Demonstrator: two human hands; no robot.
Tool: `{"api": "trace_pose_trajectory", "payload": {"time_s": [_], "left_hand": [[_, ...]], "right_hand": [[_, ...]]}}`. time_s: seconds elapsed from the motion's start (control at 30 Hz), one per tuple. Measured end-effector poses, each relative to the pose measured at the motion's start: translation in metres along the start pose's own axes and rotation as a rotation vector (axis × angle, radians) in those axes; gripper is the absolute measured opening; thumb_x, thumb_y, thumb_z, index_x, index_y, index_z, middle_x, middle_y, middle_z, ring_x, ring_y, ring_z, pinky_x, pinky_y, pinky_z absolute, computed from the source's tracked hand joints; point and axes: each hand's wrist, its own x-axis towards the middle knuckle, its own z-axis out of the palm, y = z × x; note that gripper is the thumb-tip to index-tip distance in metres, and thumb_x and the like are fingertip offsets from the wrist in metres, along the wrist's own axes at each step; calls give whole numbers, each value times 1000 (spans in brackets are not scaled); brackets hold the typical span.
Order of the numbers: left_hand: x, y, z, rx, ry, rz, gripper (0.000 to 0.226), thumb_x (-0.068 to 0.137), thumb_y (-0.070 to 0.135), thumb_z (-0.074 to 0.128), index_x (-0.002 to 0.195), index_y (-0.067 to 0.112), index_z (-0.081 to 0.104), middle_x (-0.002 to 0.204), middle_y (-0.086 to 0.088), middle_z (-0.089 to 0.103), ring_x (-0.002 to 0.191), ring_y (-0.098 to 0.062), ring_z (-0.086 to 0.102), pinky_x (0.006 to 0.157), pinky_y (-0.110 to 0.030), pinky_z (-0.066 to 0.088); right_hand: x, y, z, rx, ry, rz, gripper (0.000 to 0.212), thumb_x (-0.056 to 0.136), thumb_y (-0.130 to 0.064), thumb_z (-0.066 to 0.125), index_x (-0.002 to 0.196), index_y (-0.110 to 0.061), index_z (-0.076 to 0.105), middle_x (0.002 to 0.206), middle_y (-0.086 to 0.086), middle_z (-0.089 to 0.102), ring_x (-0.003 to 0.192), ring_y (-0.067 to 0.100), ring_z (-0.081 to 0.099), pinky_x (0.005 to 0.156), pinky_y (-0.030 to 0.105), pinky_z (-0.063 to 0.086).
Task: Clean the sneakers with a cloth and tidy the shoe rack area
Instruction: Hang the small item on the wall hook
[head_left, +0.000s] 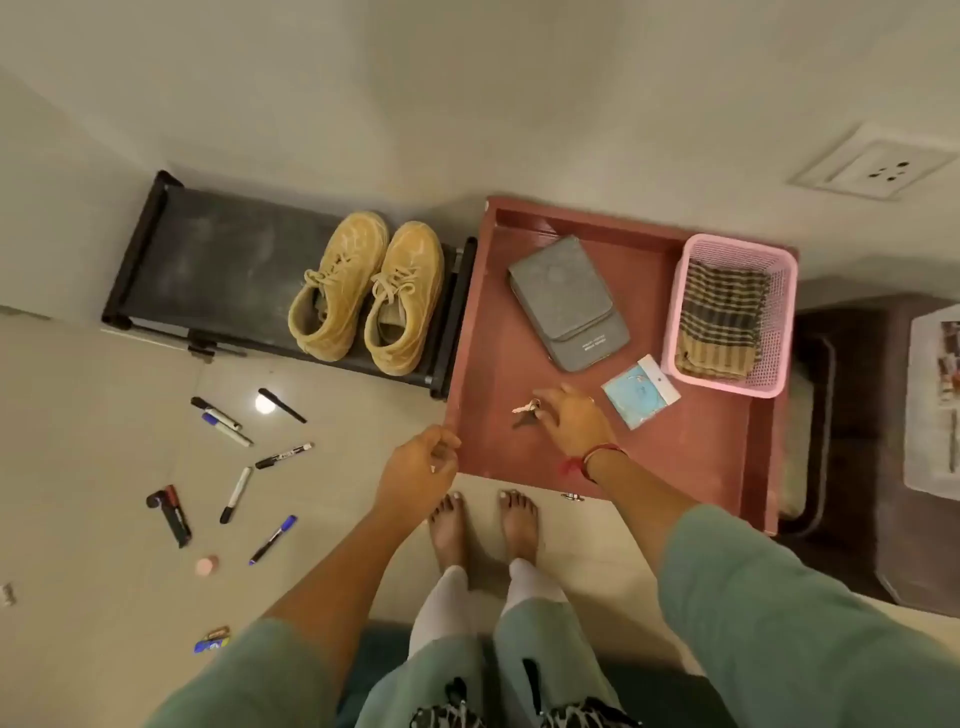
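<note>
A pair of tan sneakers (363, 296) stands side by side on the right end of the black shoe rack (218, 260), toes towards the wall. A striped brown cloth (722, 322) lies folded in a pink basket (779, 291) inside the open red drawer (675, 457). My right hand (576, 423) hovers low over the drawer, fingers stretched out, tips touching a small bunch of keys (525, 408). My left hand (418, 470) hangs beside the drawer's front left corner, fingers loosely curled, holding nothing.
A grey pouch (569, 304) and a blue packet (640, 391) also lie in the drawer. Several markers (236, 493) and small items are scattered on the tiled floor left of my bare feet (483, 525). A dark cabinet (883, 441) stands at the right.
</note>
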Motion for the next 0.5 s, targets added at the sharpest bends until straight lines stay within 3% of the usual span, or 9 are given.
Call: {"api": "trace_pose_trajectory", "payload": {"time_s": [0.13, 0.3, 0.5], "left_hand": [[-1, -13, 6, -2, 34, -45, 13, 91, 14, 58, 100, 23, 62, 94, 7, 66, 87, -7, 62, 77, -23, 52], [8, -19, 2, -28, 46, -51, 15, 89, 14, 57, 97, 27, 61, 87, 8, 68, 83, -7, 64, 77, -27, 54], [1, 3, -26, -38, 105, -2, 18, 89, 9, 54, 95, 24, 62, 82, 11, 62, 80, -5, 59, 69, -18, 47]], "right_hand": [[10, 0, 7, -89, -52, -30, 30, 93, -18, 48, 122, -17, 58, 123, 8, 55, 105, 34, 56, 90, 39, 45], [20, -2, 5, -169, -47, -56, 18, 91, -13, 47, 94, -9, 65, 99, 8, 58, 86, 31, 59, 76, 39, 47], [-1, -17, -12, -162, 47, -108, 12, 88, -9, 51, 88, -10, 63, 92, 6, 59, 78, 29, 59, 73, 35, 46]]}}
